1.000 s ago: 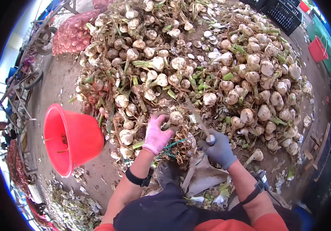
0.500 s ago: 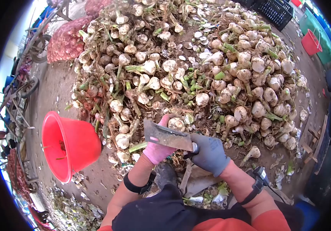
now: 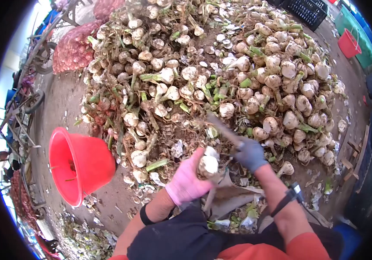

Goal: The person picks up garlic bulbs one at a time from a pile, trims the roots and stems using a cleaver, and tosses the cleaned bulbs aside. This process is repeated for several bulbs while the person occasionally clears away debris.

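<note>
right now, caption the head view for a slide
Gloved left hand holds a pale bulb; right grips a blade

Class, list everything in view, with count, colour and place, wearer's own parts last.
Held bulb: one, white, in the left hand
Knife: one, greyish, blurred, in the right hand
Loose bulbs: too many to count, white and brown, heaped ahead
Large bucket: one, red, left
Small bucket: one, red, upper right
Mesh sacks: at least two, reddish, upper left
Crates: at least one, black, top right
Wheeled frame: one or more, dark, left edge
Cloth: one, beige, by the lap
Peelings: uncountable, pale, lower left
Left hand: one, pink glove, centre
Right hand: one, grey glove, right of centre
</note>
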Demonstrator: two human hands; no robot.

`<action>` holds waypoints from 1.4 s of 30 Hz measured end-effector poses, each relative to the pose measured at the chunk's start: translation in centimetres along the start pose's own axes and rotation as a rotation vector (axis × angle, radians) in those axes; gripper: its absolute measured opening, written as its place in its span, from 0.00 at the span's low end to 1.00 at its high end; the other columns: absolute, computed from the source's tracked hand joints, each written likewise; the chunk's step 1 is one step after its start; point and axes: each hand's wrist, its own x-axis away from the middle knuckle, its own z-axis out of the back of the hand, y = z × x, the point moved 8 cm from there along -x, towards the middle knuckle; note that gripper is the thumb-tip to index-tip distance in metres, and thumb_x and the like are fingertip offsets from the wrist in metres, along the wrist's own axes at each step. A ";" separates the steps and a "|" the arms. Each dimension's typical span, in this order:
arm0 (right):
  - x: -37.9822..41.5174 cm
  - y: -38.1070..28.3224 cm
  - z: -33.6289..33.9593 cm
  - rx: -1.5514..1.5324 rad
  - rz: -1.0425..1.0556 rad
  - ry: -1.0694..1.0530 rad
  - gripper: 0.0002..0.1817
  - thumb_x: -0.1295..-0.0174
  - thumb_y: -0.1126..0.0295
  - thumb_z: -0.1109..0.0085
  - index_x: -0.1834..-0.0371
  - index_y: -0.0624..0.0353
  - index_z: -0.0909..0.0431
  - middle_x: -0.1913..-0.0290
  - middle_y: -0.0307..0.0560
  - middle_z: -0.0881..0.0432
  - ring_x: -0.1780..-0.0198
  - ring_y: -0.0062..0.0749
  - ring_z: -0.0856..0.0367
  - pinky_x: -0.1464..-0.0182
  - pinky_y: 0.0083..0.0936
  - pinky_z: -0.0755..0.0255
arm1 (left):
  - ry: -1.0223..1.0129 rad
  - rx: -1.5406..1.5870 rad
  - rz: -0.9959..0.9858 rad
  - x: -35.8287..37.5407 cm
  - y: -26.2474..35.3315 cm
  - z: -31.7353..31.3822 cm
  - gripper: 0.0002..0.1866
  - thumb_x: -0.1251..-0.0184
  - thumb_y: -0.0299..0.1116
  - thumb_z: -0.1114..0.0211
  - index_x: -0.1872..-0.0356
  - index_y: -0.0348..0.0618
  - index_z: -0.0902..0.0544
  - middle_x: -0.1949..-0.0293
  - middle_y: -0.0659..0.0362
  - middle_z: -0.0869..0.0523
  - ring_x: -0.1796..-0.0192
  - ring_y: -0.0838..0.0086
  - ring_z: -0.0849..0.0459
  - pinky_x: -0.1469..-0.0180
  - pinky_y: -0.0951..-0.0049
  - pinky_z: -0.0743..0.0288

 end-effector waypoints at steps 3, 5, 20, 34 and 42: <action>0.6 0.8 0.0 -0.053 -0.120 0.013 0.11 0.44 0.67 0.39 0.59 0.56 0.18 0.66 0.56 0.17 0.63 0.52 0.17 0.61 0.40 0.23 | 0.105 0.190 0.119 -1.0 -0.3 2.0 0.35 0.48 0.32 0.25 0.40 0.30 0.32 0.48 0.54 0.21 0.45 0.72 0.23 0.41 0.75 0.28; -0.3 -2.2 1.2 -0.182 -0.092 0.057 0.12 0.45 0.67 0.35 0.59 0.58 0.19 0.68 0.56 0.17 0.65 0.51 0.17 0.62 0.38 0.25 | 0.208 -0.024 -0.038 -2.9 -1.9 3.6 0.32 0.50 0.30 0.24 0.43 0.34 0.29 0.54 0.57 0.20 0.50 0.75 0.22 0.46 0.75 0.26; 0.9 -8.7 -0.3 -0.191 0.202 0.051 0.17 0.55 0.71 0.32 0.59 0.53 0.21 0.69 0.52 0.19 0.65 0.51 0.18 0.65 0.40 0.25 | 0.147 1.190 0.045 -2.7 -8.0 2.8 0.22 0.33 0.35 0.38 0.41 0.39 0.30 0.49 0.55 0.18 0.47 0.65 0.18 0.39 0.63 0.26; 0.1 2.0 -3.7 -0.585 -0.267 0.031 0.04 0.47 0.78 0.40 0.68 0.62 0.21 0.71 0.45 0.15 0.69 0.27 0.19 0.64 0.26 0.25 | 0.005 0.932 -0.190 -5.1 3.3 1.2 0.35 0.40 0.24 0.31 0.33 0.45 0.38 0.46 0.54 0.20 0.42 0.68 0.21 0.42 0.68 0.23; -0.2 0.4 -2.7 -0.639 -0.293 -0.021 0.04 0.45 0.77 0.34 0.70 0.61 0.22 0.74 0.37 0.19 0.71 0.18 0.24 0.66 0.20 0.28 | 0.985 -1.120 0.260 2.9 -8.1 17.5 0.36 0.55 0.31 0.24 0.39 0.49 0.26 0.37 0.50 0.27 0.41 0.57 0.22 0.35 0.57 0.30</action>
